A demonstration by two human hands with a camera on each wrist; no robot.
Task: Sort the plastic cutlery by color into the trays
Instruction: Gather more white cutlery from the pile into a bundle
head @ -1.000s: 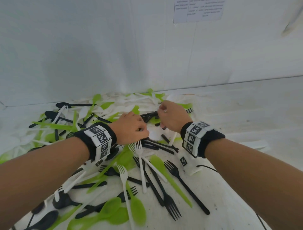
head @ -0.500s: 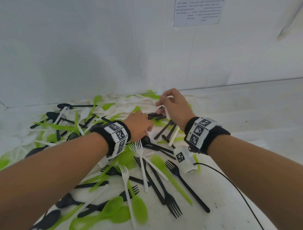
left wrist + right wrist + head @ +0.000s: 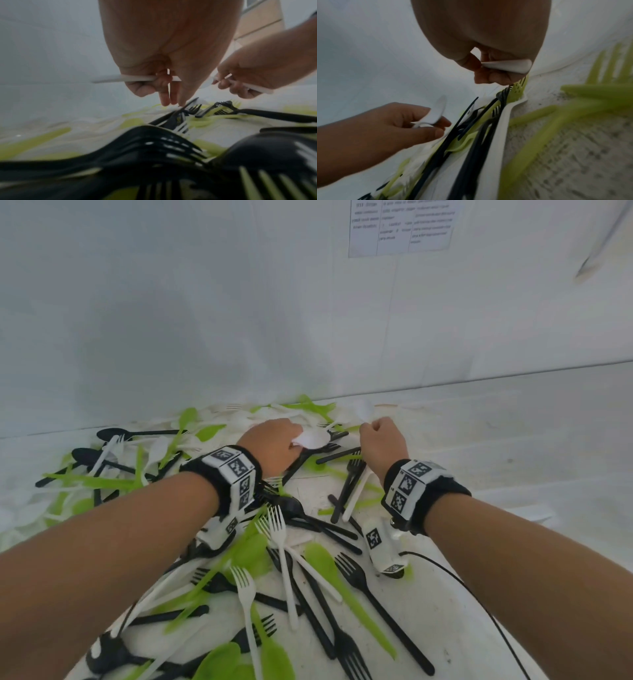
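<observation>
Black, green and white plastic cutlery lies heaped on the white table. At the far side of the heap my left hand grips a white spoon; its handle sticks out past my curled fingers. Just to the right, my right hand pinches another white spoon between thumb and fingers, with the bowl showing in the right wrist view. Both hands hover just above black forks. No tray is in view.
A white wall rises right behind the heap, with a printed sheet stuck on it. White forks, a green spoon and black forks lie near me. A black cable trails from my right wrist.
Both hands have moved away from me toward the wall and apart. The left hand now holds a white spoon, and the right hand has lifted its white spoon clear of the heap.
</observation>
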